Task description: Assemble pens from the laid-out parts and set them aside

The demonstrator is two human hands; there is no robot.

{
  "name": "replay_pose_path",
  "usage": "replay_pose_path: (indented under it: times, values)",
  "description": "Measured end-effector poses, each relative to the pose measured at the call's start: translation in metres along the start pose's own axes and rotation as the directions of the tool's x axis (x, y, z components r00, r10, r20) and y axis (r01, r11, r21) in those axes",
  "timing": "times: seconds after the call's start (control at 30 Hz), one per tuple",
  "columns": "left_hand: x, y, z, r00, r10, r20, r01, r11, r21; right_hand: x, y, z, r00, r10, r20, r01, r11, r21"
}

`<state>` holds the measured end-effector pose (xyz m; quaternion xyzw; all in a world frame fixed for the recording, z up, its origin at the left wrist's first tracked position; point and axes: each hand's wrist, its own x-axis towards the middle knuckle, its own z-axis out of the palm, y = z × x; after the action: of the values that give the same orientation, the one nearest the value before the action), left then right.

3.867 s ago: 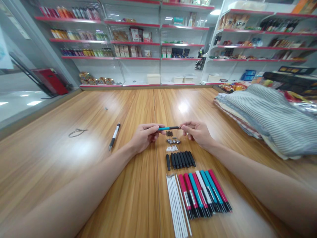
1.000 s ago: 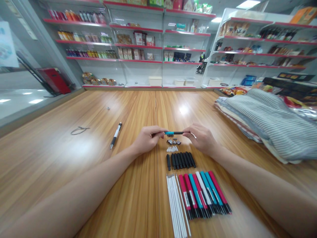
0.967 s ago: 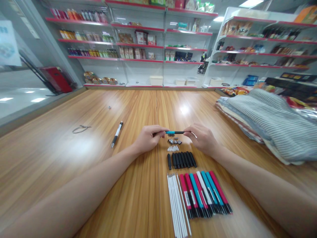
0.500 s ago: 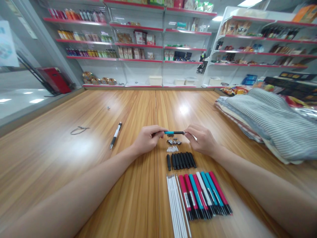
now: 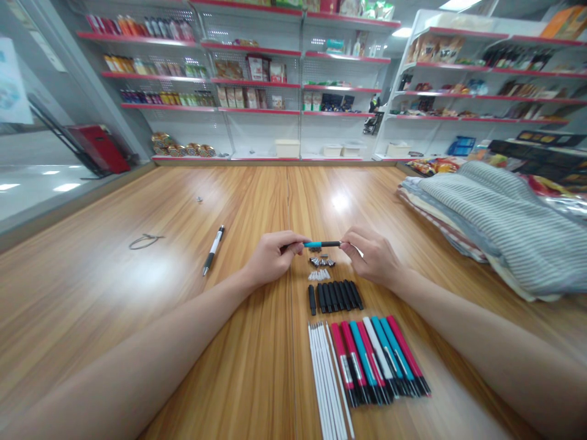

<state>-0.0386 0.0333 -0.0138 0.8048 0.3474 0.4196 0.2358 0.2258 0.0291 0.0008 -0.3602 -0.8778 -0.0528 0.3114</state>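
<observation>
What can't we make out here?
Head view:
- Blue-black pen: left end hidden by left hand, right end by right hand.
- Small brown parts: partly behind pen, too small to count.
- Leftmost white rods: near ends cut by bottom edge.
- Shelf bottles: labels too small, blurred.

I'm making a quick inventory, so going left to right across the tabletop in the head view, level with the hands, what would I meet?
Thin loop, white-and-black pen, left hand, blue-and-black pen, right hand, striped cloth.
</observation>
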Motion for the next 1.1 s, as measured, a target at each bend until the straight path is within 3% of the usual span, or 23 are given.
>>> replay_pose_path:
  times: [0.67, 1.1]
  values:
    - [0.0007, 0.0044, -0.0013, 1.000, 0.012, 0.008, -0.012, 1.000, -0.014, -0.0020, 0.0002, 0.0001, 1.000, 0.007, 0.002, -0.007, 0.999, 0.048]
    - [0.0008, 0.0096, -0.0014, 0.999, -0.033, 0.019, 0.034, 0.999, -0.037, -0.0030, 0.0040, 0.0009, 0.997, -0.076, 0.003, 0.075, 0.995, 0.068]
